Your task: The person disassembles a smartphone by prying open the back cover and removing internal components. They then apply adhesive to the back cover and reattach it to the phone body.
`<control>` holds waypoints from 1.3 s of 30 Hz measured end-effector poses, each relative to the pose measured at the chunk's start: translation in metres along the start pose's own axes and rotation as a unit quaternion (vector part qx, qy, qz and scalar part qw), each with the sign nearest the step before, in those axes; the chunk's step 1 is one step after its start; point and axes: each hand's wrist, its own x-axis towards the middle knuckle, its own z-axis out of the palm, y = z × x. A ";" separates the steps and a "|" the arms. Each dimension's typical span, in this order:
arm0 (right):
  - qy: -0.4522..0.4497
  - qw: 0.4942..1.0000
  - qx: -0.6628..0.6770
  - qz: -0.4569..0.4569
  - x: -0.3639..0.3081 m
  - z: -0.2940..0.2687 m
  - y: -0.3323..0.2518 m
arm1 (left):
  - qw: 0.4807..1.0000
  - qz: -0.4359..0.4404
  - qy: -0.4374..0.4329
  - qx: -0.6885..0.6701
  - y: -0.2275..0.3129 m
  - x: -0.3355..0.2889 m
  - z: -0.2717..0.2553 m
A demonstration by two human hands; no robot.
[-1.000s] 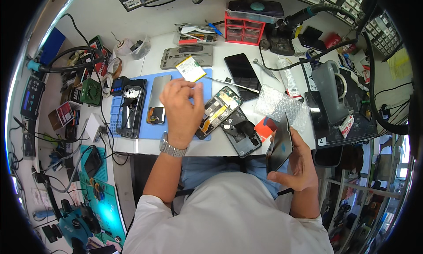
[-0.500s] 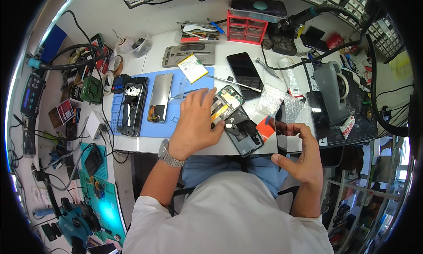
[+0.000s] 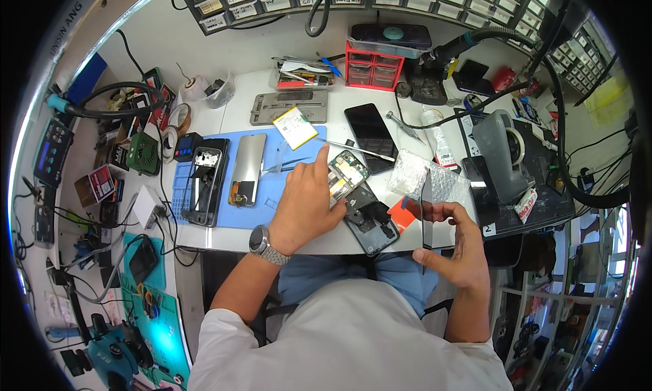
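Note:
My left hand point(image 3: 303, 204), a watch on its wrist, lies along the left edge of an opened phone with bare circuit board point(image 3: 349, 168). Its index finger is stretched out and the thumb spread apart; the other fingertips are partly hidden. Below the board, overlapping it, is a dark grey phone part point(image 3: 372, 225). My right hand point(image 3: 460, 245) grips a thin dark phone panel point(image 3: 427, 218) edge-on between thumb and fingers, above the table's front edge. Just left of the panel is an orange-red piece point(image 3: 402, 214). A yellow-edged white battery point(image 3: 295, 127) lies beyond my left hand.
On the blue mat point(image 3: 265, 211) lie a silver phone screen point(image 3: 248, 163) and a phone housing point(image 3: 207, 180). Beyond the opened phone are a metal pry tool point(image 3: 353, 149) and a black phone point(image 3: 371, 136). Bubble wrap point(image 3: 445, 178) and a grey tape dispenser point(image 3: 502, 150) stand at right.
The whole view has shifted, bringing more wall drawers in at the top. My left index finger now points up more, apart from the others. The right hand still holds the panel edge-on.

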 end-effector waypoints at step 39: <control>-0.143 0.989 -0.014 -0.038 0.073 0.053 -0.040 | 0.592 0.009 0.154 -0.791 0.011 -0.001 0.007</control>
